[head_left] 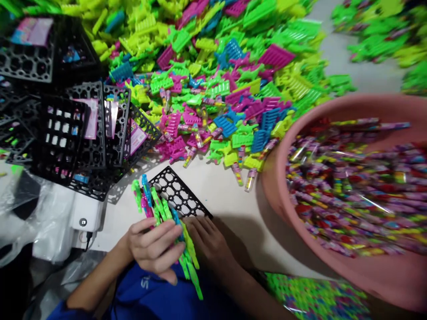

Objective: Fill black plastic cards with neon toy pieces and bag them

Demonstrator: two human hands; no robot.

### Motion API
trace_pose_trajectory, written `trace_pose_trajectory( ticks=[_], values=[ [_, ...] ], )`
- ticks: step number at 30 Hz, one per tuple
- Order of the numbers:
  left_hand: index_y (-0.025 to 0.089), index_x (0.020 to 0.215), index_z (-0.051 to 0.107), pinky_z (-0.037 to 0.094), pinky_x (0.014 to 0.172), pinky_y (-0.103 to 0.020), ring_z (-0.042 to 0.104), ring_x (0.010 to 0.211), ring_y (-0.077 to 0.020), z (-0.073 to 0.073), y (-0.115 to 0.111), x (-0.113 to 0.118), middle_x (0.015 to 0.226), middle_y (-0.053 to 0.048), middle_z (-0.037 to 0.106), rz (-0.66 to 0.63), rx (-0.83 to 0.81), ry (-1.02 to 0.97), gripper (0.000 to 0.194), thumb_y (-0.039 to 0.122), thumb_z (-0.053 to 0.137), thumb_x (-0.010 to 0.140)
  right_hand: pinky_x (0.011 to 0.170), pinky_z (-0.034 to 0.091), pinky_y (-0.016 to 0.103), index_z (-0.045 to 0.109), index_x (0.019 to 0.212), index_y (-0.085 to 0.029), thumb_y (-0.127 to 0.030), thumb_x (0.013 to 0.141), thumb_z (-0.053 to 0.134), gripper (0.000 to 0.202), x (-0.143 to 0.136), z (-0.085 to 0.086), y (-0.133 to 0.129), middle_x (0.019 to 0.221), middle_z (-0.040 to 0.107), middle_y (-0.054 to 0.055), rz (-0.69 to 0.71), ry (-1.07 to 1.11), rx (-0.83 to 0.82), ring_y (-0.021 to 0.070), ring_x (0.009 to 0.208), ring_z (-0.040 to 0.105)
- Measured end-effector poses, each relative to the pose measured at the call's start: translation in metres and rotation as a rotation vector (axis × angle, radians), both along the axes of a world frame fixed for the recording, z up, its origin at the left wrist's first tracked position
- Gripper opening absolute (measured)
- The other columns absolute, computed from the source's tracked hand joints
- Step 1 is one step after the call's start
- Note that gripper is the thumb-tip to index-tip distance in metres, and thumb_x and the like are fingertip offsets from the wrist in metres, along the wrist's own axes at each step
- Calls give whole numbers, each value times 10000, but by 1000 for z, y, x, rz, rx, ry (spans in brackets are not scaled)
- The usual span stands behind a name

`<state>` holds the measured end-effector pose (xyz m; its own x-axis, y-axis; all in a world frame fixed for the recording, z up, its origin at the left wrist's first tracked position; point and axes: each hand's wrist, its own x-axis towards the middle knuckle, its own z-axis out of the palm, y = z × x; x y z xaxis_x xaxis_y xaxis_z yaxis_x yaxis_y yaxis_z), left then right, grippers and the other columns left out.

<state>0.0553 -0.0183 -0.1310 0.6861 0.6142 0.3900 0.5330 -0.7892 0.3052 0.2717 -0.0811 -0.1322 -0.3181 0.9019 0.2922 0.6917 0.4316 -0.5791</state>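
Note:
My left hand is closed around a fanned stack of thin plastic toy pieces in green, blue, pink and yellow. They stand on edge, tilted, and stick out above and below the fingers. Just beyond them lies a small black lattice basket on the white table. At its near end is my right hand, fingers bent over the edge and gripping it; the thumb is hidden. Where the pieces meet the basket, I cannot tell whether they touch.
A big heap of similar bright pieces covers the table's far side, with small candy tubes at its front. Black baskets with printed cards are stacked at left, near a white device with a cable. A pink tub of wrapped tubes stands right.

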Motion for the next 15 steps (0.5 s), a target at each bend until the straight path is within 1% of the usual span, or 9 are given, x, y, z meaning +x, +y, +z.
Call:
trace_pose_trajectory(
  ticks=[2,4,5,6,8,10,11,13,15],
  values=[
    [332,1057,761,524,1225,-484,798,1085,-239,4,3,2,1068,-3,848,-40,95,-35,380,678,615,994,871,592,425,628,1317,-142,-58,1016,516,332,4,3,9,1094,748,140,84,58,-84,289,978,668],
    [325,1027,751,480,1265,-463,788,1108,-223,6,6,3,1072,-4,846,-103,263,-177,371,672,627,989,885,610,402,649,1226,-174,-40,973,537,307,12,11,27,1147,743,124,188,141,-224,270,1021,687],
    [319,1009,743,453,1289,-448,780,1132,-212,7,7,4,1077,-5,845,-138,348,-262,370,670,630,988,885,614,377,655,1201,-190,-27,966,527,313,16,16,38,1163,742,107,204,181,-283,250,1029,697],
    [316,995,733,427,1311,-433,771,1156,-200,8,9,6,1080,-2,845,-170,418,-336,369,671,633,985,898,614,355,657,1216,-200,-14,976,493,345,20,20,50,1187,740,95,163,215,-301,234,1059,706],
    [330,991,717,398,1336,-409,751,1196,-174,8,12,11,1078,19,845,-227,500,-419,364,686,646,969,890,611,355,648,1309,-218,-29,1036,426,399,25,25,75,1232,729,99,-75,171,-232,236,1091,711],
    [369,1014,712,397,1342,-400,734,1220,-156,9,14,16,1067,59,844,-290,537,-426,345,703,676,935,809,597,370,630,1409,-225,-81,1080,432,410,23,24,97,1232,714,130,-318,-5,-103,275,1073,697],
    [385,1020,715,393,1346,-400,727,1230,-154,10,14,17,1066,72,845,-323,555,-414,338,707,690,922,762,583,371,623,1439,-220,-110,1087,466,401,21,22,105,1218,707,149,-395,-105,-39,295,1059,684],
    [381,1026,728,363,1364,-405,716,1260,-158,12,15,19,1094,69,851,-377,574,-353,327,690,693,929,705,554,361,649,1400,-208,-145,1083,526,345,14,17,116,1167,702,172,-470,-256,64,314,1035,654],
    [346,1031,736,333,1378,-407,716,1277,-156,15,16,18,1131,45,857,-386,559,-277,291,623,654,989,695,542,366,685,1274,-192,-161,1078,564,232,10,14,117,1139,705,183,-490,-337,94,324,1032,638]
  ],
)
